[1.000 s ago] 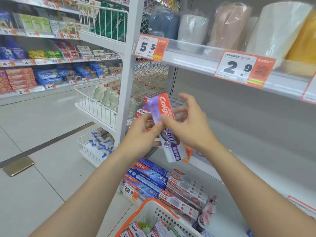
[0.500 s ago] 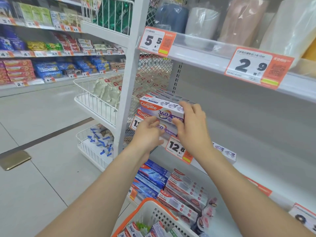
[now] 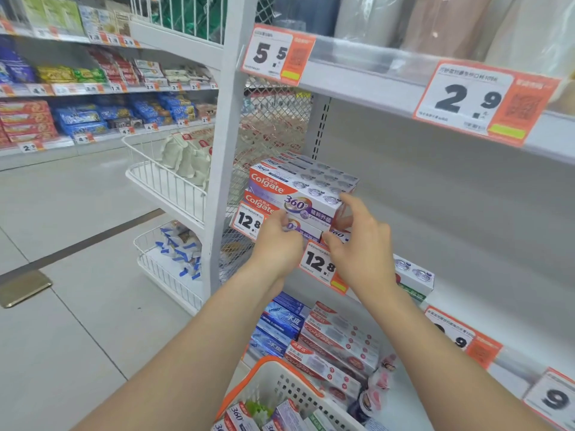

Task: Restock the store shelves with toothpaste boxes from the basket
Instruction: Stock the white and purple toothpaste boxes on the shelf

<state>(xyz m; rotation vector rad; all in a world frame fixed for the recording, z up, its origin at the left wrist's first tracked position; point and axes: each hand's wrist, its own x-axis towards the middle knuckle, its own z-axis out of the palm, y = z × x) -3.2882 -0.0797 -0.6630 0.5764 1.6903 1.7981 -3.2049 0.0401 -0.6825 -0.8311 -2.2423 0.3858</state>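
A white, purple and red Colgate 360 toothpaste box (image 3: 298, 197) lies flat on top of a stack of like boxes (image 3: 314, 172) at the left end of the middle shelf (image 3: 466, 244). My right hand (image 3: 357, 244) grips the box's right end, fingers above and thumb below. My left hand (image 3: 277, 241) holds its lower front edge with curled fingers, covering part of the box beneath. At the bottom of the view the white basket with an orange rim (image 3: 280, 368) holds several more toothpaste boxes (image 3: 236, 415).
Price tags reading 12.8 (image 3: 317, 262) hang on the shelf edge under my hands. The lower shelf carries blue boxes (image 3: 280, 325) and red-white Colgate boxes (image 3: 336, 340). White wire baskets (image 3: 165, 188) jut from the shelf end at left, beside the tiled aisle floor (image 3: 77, 306).
A second ago both hands held the box tilted in the air before the shelf. They turned it flat, set it on the stack, and now rest on it there.
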